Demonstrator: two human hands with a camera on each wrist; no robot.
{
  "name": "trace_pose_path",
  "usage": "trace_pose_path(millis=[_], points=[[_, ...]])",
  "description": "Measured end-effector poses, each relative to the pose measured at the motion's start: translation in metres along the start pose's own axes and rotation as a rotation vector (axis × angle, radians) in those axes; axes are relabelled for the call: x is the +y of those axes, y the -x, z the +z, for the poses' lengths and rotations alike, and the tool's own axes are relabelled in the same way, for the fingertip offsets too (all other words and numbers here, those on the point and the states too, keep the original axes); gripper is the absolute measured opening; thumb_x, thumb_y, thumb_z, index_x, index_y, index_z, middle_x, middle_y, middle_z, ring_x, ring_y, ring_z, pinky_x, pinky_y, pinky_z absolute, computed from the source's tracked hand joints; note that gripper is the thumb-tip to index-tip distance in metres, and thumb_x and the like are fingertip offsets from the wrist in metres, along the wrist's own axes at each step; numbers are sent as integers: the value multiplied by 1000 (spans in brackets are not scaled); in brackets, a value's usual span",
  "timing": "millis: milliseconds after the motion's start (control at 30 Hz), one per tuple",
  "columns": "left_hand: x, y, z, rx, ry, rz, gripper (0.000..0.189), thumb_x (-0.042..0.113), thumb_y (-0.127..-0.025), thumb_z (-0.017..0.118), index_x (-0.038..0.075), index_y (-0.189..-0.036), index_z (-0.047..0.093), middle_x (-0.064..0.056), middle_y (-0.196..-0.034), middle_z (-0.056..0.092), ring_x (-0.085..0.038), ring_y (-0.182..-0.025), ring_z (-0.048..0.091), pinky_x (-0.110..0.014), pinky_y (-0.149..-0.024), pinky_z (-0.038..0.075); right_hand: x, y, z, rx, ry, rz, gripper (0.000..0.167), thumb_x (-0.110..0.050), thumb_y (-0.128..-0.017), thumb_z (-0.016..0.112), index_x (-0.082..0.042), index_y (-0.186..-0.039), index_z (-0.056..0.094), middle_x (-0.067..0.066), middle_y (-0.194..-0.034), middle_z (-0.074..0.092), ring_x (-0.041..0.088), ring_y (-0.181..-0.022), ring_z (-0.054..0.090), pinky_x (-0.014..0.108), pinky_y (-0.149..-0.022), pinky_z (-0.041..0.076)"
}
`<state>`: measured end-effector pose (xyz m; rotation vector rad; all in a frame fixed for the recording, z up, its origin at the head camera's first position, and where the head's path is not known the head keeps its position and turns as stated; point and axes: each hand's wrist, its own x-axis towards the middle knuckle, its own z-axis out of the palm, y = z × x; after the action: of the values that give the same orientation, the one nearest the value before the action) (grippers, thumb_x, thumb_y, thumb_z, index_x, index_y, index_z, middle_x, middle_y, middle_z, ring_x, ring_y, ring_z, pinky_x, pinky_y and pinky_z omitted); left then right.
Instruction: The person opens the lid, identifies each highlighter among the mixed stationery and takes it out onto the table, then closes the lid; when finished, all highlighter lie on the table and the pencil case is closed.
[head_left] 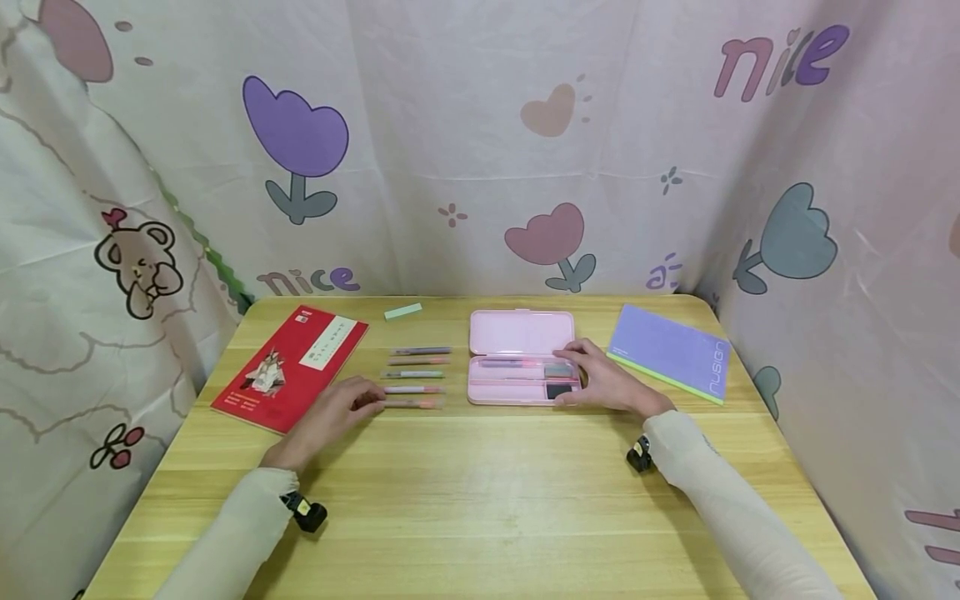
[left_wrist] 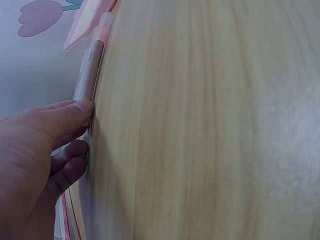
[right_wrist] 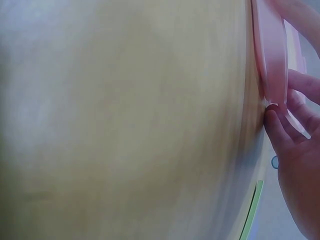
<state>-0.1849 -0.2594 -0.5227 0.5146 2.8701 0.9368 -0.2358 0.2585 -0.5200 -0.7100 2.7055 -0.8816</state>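
Observation:
My left hand [head_left: 333,421] pinches the left end of the nearest pen [head_left: 412,404], a clear-barrelled one with an orange-pink tip end. In the left wrist view the thumb and a finger close on this pen [left_wrist: 91,70], which lies low along the tabletop. Beyond it, several more pens [head_left: 412,374] lie in a row, roughly parallel. A pink pencil case [head_left: 504,392] stands with its lid raised back. Inside are a pen [head_left: 506,363], a greyish small block [head_left: 557,370] and a black block [head_left: 558,391]. My right hand [head_left: 611,379] grips the case's right end, thumb in front, fingers behind.
To the left lies a red booklet [head_left: 288,375], partly behind the left hand. A purple notebook [head_left: 667,350] with a green edge is at the right. One pale green strip [head_left: 403,311] sits near the back of the wooden table [head_left: 480,508]. Printed curtains hang behind.

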Motion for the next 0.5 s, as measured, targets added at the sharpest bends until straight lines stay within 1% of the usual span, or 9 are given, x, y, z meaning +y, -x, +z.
trace_pose_path(millis=[133,267,500], points=[[0,-1,0,-3,6,15,21,22,-99,82,20,-120,79,3,-112,73,-14,-93,61,-26,-83,56,-1,1,0,5,12,-10,102,-60,-85,90,-15,-166,47,12,-159,43,29,-132,50,56,-112,47],[1,0,0,-10,10,3,22,22,-99,83,21,-121,78,4,-111,72,-14,-92,61,-24,-82,56,-2,1,0,14,28,-26,101,-60,-85,89,-13,-165,47,13,-158,44,29,-130,50,57,-111,47],[1,-1,-1,-24,6,-6,24,24,-99,82,20,-122,77,3,-113,72,-13,-94,62,-25,-84,56,-2,1,-1,5,32,-14,104,-60,-84,91,-15,-166,46,11,-158,43,27,-129,50,54,-112,47]])
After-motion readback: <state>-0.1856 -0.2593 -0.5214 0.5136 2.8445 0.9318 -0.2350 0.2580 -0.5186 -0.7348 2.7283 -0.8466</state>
